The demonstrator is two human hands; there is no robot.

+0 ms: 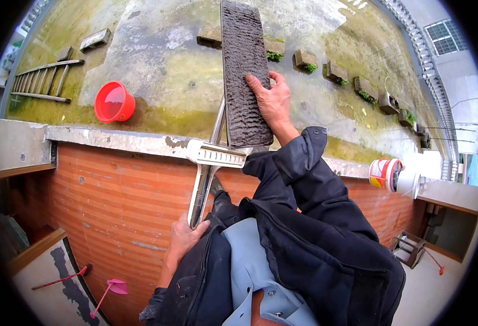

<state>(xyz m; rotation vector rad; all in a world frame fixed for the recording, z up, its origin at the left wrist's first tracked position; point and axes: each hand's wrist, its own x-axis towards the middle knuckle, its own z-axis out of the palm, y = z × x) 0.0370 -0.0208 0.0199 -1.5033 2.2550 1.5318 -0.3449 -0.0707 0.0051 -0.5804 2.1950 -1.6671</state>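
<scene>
A flat mop stretches up the middle of the head view, its dark, ribbed mop pad (243, 60) tilted upward. My right hand (276, 103) grips the pad's right edge, thumb on the ribbed face and the other fingers partly hidden behind it. Below the pad's lower end sits a white plastic slotted frame (217, 155), part of the mop. A metal pole (217, 124) shows behind the pad's left edge. My left hand (187, 237) is wrapped round the lower end of the mop's handle, close to my jacket.
A red bucket (115, 102) holding liquid stands on the wet, mossy concrete. A ladder (47, 79) lies beyond it. Several concrete blocks (305, 60) line the ground. At the right are a paint-type bucket (384, 174) and a small rack (409, 249); a pink dustpan (118, 286) is lower left.
</scene>
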